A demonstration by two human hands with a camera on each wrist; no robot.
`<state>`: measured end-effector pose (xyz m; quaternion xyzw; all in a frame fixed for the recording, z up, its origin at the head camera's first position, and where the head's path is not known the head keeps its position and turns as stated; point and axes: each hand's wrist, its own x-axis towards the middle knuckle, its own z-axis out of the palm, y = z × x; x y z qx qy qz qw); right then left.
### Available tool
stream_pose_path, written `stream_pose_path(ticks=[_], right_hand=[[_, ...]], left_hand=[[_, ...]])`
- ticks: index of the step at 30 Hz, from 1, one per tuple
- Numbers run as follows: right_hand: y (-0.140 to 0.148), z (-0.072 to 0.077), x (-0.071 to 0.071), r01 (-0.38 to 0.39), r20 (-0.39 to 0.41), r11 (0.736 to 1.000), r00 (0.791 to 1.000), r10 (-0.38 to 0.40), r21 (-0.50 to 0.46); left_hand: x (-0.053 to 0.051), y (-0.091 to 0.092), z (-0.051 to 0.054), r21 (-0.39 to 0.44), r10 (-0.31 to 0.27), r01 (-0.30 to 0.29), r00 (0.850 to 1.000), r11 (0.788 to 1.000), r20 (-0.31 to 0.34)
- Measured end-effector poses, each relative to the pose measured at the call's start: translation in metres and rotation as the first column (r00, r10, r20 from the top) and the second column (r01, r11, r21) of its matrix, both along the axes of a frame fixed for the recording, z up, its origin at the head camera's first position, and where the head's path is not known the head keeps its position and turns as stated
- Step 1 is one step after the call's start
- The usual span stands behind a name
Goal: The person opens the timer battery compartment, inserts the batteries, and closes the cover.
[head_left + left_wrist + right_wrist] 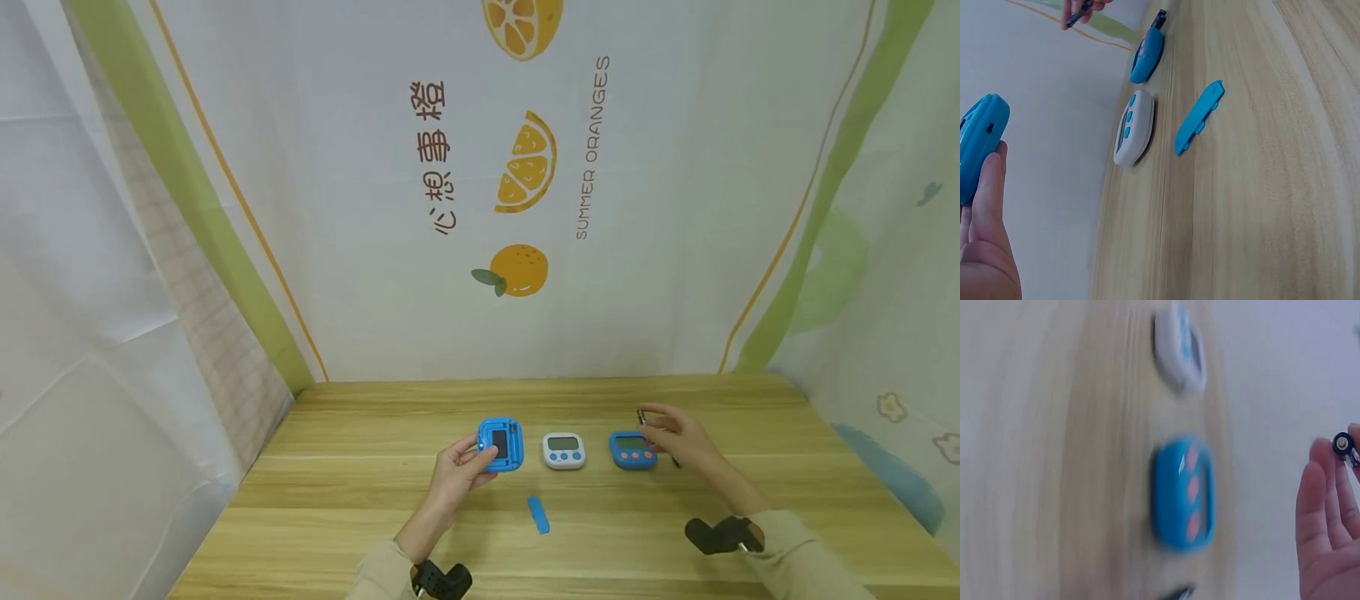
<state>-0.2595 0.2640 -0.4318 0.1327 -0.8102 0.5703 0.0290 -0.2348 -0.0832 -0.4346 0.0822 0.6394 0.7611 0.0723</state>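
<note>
My left hand grips a blue digital timer above the table, its back with the uncovered battery slot toward the head camera. Between the fingers of my right hand is a small cylindrical battery, pinched above the table. Behind that hand lies another blue timer with orange-pink buttons, partly covered in the head view. A second dark battery rests on the tabletop just right of it. The narrow blue battery cover lies in front, between the hands.
A white timer with blue buttons stands between the two blue ones. The wooden table ends at the back against a white curtain printed with oranges. More cloth hangs at both sides.
</note>
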Motion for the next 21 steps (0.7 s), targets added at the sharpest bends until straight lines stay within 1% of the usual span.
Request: stream_pose_path(ticks=[2,4,6,11,14,17,19,21], right_hand=[[-0.013,0.005,0.003,-0.080,-0.001,0.996,0.997,0.080,-0.036],[-0.026,0.009,0.006,-0.155,0.001,0.986,0.988,0.155,-0.056],[-0.039,0.014,0.009,-0.206,0.018,0.976,0.978,0.207,-0.069],[-0.068,0.023,0.016,-0.266,0.059,0.958,0.960,0.273,-0.107],[-0.083,0.027,0.020,-0.304,0.075,0.943,0.946,0.316,-0.133],[-0.097,0.031,0.022,-0.333,0.082,0.934,0.935,0.345,-0.131],[-0.105,0.031,0.023,-0.351,0.063,0.929,0.931,0.359,-0.117],[-0.112,0.031,0.024,-0.365,0.025,0.926,0.929,0.369,-0.093]], left_hand=[[0.001,0.000,0.001,0.003,-0.001,0.001,1.000,1.000,-0.001],[0.001,0.000,0.001,0.005,0.000,0.000,1.000,1.000,0.003],[0.002,0.001,0.001,0.009,0.001,-0.001,1.000,1.000,0.006],[0.003,0.002,0.003,0.009,0.007,-0.007,1.000,1.000,0.009],[0.004,0.003,0.003,0.004,0.008,-0.008,1.000,1.000,0.010],[0.004,0.004,0.003,0.003,0.009,-0.009,1.000,1.000,0.010],[0.004,0.005,0.003,0.003,0.010,-0.010,1.000,1.000,0.007],[0.005,0.007,0.003,0.001,0.012,-0.012,1.000,1.000,0.002]])
